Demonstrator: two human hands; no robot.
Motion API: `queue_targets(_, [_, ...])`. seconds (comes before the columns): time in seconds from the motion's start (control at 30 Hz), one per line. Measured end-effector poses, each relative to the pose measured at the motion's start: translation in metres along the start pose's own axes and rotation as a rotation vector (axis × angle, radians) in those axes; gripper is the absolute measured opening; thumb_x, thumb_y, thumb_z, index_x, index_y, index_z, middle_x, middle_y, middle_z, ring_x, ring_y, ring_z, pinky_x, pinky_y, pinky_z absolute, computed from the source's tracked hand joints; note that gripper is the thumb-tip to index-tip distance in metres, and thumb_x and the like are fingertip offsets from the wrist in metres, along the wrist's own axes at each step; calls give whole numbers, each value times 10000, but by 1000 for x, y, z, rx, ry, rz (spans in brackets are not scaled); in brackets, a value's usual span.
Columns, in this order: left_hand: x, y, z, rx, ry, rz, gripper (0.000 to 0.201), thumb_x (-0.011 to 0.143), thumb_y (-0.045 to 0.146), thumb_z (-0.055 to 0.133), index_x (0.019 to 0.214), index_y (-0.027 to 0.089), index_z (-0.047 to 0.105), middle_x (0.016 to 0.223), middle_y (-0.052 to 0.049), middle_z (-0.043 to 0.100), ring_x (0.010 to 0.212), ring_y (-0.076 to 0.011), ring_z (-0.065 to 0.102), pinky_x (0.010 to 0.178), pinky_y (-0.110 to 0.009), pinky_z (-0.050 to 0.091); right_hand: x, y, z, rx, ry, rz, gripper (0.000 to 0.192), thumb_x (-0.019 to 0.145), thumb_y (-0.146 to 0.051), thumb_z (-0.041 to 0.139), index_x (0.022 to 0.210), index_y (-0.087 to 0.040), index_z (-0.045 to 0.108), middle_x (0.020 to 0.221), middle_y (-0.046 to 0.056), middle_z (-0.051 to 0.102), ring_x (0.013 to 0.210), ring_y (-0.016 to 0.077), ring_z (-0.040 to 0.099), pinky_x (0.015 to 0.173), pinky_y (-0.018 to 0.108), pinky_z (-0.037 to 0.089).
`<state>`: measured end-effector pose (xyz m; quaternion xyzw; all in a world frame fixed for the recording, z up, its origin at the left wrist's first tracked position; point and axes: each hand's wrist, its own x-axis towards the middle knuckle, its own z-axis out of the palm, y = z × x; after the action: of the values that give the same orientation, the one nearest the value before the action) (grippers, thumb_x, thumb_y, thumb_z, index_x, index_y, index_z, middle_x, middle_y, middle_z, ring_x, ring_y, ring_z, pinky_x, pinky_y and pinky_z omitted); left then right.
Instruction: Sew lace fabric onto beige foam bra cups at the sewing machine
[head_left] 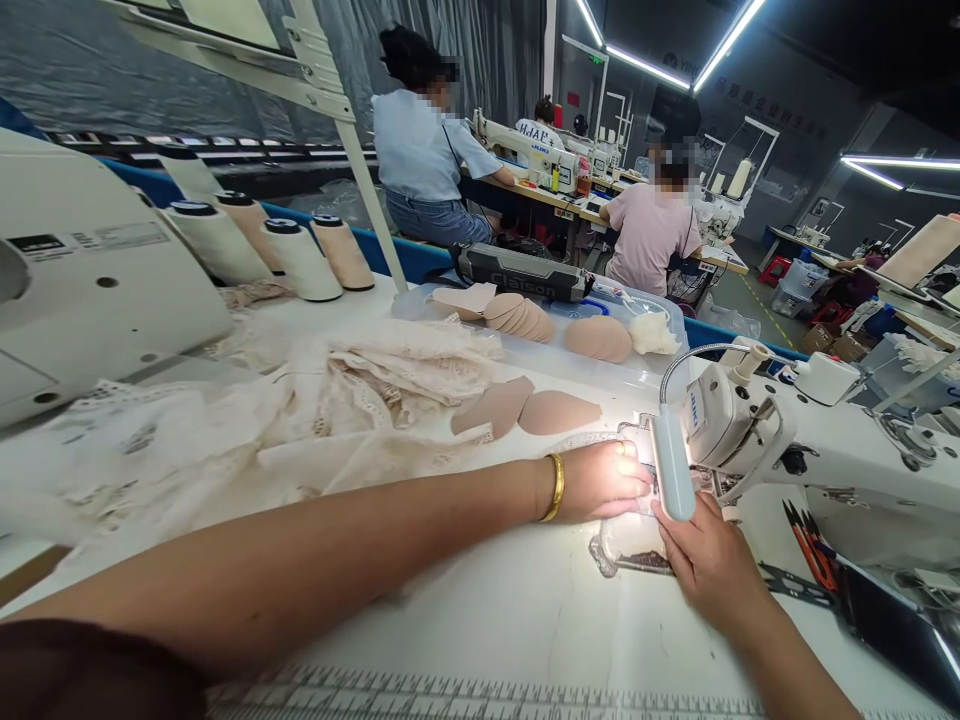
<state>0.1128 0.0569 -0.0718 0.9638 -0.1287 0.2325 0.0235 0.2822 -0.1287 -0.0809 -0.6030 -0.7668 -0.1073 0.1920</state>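
My left hand [609, 481], with a gold bangle at the wrist, lies on a pale lace fabric piece [626, 537] under the machine light, its fingers stretched flat towards the needle area. From the other side my right hand [705, 550] rests at the edge of that piece, thumb and forefinger laid along it; the lamp head hides part of its fingers. Dark trim runs along the piece's border. Close beyond the hands stands the white sewing machine [724, 415], with a small lamp [673, 468] on a bendy neck. Its needle is hidden from me.
Cream lace fabric [300, 390] is heaped at left. Beige bra cups [561, 412] lie behind my left hand, near a clear plastic tray [495, 340]. Thread cones [304, 260] stand back left. Orange-handled snips [811, 550] and a dark tablet-like device [892, 620] lie right. Co-workers sit beyond.
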Motion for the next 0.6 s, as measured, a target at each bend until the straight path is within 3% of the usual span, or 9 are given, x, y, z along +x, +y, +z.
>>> queue_targets(0.23, [-1, -3, 0, -37, -50, -21, 243, 1013, 209, 477, 951, 164, 708, 995, -100, 729, 866, -212, 596, 914, -356, 467, -1, 0, 0, -28, 19, -36, 314, 974, -113, 423, 1165, -221, 648, 915, 88, 619, 756, 200, 573, 546, 267, 364])
queue_targets(0.43, [-1, -13, -1, -6, -6, -2, 193, 984, 204, 531, 923, 186, 713, 991, -69, 729, 904, -203, 591, 923, -339, 473, 0, -1, 2, -57, 35, -12, 326, 979, -127, 425, 1205, -229, 636, 950, 95, 625, 798, 214, 599, 562, 276, 393])
queue_targets(0.6, [3, -11, 7, 78, 26, -139, 117, 917, 243, 633, 830, 213, 705, 937, -58, 713, 932, -239, 582, 835, -364, 462, 0, 2, 5, -48, 25, 6, 330, 990, -151, 444, 1258, -240, 614, 1021, 105, 643, 835, 227, 624, 580, 293, 426])
